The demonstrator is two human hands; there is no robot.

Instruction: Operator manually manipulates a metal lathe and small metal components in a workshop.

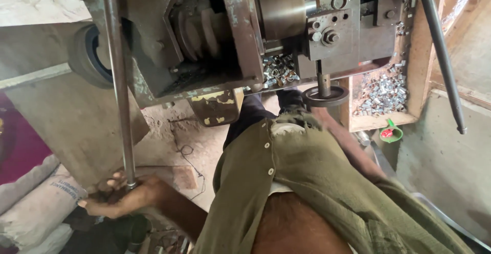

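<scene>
Down at the lower left, the person's left hand (pixel 120 200) is curled around the bottom end of a long steel rod (pixel 118 80), fingers (pixel 110 185) wrapped loosely about it and the thumb side pressed against the shaft, so the grip looks closed on the rod rather than merely resting there. The rod runs nearly upright from that hand up to the machine (pixel 215 34), which suggests, to my eye, that it serves as a lever and is held low for the longest reach. Beneath the hand sits a dark round base (pixel 134 231), and just to the left lie grey sacks (pixel 36 203), crowding that side. The right hand is hidden: the olive shirt (pixel 317 182) and the sleeve stretch forward under the machine and end out of sight near a dark ring (pixel 326 95) on a short spindle, so I cannot tell how those fingers are set.

Between body and machine there is only a narrow strip of dusty floor (pixel 174 131). Farther on, the machine's stepped pulley (pixel 202 31) and worn plates overhang that gap. To the right, a wooden tray (pixel 381 121) holds a heap of small metal pieces (pixel 381 93), walled in by its raised edges. A second, dark lever (pixel 442 54) slants down past the tray's corner, free at its tip, with bare concrete wall behind it.
</scene>
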